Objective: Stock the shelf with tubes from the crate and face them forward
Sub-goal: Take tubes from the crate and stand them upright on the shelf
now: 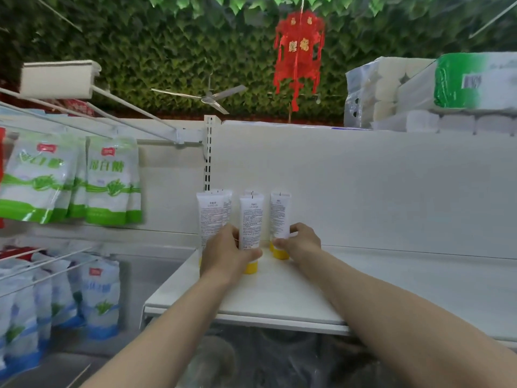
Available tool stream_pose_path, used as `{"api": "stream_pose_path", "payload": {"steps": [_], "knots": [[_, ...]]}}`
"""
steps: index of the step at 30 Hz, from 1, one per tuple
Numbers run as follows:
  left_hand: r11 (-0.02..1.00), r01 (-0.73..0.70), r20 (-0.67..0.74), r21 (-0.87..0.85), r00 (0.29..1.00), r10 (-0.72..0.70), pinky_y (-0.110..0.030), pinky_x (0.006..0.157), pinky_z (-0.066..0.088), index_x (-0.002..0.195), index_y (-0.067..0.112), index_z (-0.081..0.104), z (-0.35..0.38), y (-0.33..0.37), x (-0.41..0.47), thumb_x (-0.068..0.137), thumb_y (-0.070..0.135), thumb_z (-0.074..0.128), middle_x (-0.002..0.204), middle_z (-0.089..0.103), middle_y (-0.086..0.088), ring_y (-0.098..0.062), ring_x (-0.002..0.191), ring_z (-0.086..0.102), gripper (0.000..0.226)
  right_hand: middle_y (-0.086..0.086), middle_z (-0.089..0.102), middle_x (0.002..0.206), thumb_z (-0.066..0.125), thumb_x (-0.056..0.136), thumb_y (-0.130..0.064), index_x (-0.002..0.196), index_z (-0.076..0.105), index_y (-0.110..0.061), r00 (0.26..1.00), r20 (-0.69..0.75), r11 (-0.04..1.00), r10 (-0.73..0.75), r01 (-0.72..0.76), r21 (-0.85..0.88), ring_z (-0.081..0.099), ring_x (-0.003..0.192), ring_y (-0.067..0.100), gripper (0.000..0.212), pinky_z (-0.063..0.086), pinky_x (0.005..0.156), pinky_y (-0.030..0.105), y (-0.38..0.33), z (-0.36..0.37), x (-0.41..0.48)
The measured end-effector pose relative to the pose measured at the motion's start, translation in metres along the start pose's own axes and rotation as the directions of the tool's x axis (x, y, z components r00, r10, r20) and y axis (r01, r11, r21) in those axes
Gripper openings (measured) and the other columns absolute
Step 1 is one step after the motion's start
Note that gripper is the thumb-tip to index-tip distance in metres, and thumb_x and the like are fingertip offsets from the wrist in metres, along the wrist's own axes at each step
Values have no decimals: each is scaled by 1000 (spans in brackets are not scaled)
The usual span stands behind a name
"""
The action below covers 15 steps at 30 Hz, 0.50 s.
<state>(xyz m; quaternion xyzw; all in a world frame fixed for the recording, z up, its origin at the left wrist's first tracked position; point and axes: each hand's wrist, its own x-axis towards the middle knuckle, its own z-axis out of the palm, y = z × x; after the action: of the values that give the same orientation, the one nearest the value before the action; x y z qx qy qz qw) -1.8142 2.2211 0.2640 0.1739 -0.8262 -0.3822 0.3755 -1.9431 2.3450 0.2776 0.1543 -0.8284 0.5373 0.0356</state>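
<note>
Head cam, left hand (pixel 226 253) gripping smooth white tube (pixel 251 222), yellow cap (pixel 250 268), right hand (pixel 302 242) pinching rt tube (pixel 279 215)

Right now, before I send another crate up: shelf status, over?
Left grip holds middle tube. Right grip holds right tube. Both upright, yellow caps down, on shelf. Other tubes crowd left and behind.

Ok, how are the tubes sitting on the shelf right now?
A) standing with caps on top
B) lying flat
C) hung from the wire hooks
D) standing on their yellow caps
D: the middle tube and right tube stand upright on the white shelf, yellow caps down and crimped ends up. The left hand grips the middle one and the right hand holds the right one near its cap.
</note>
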Motion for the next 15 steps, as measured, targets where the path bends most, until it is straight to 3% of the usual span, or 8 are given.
{"api": "stream_pose_path", "payload": {"steps": [5,10,15], "knots": [[1000,-19,16,-3,1000,19,-35,78,53,92,22,59,0,1,1,67,34,85,90,66,6,-16,86,64,39,-1,69,103,82,75,-32,104,60,-23,999,19,999,-51,51,-3,66,94,18,38,53,87,34,12,0,6],[1000,0,30,-12,1000,1,-36,81,54,95,22,57,0,2,0,65,33,87,93,66,8,-16,87,64,44,4,69,99,82,73,-17,95,67,-17,996,91,999,-5,9,-45,64,91,21,27,49,76,27,10,-6,4],[1000,12,27,3,1000,-12,-39,83,54,93,22,58,0,-1,-2,64,34,88,93,67,7,-17,88,65,44,3,68,101,82,72,-18,97,66,-16,996,83,998,-12,18,-66,63,92,20,29,47,73,26,12,-4,2]]}}
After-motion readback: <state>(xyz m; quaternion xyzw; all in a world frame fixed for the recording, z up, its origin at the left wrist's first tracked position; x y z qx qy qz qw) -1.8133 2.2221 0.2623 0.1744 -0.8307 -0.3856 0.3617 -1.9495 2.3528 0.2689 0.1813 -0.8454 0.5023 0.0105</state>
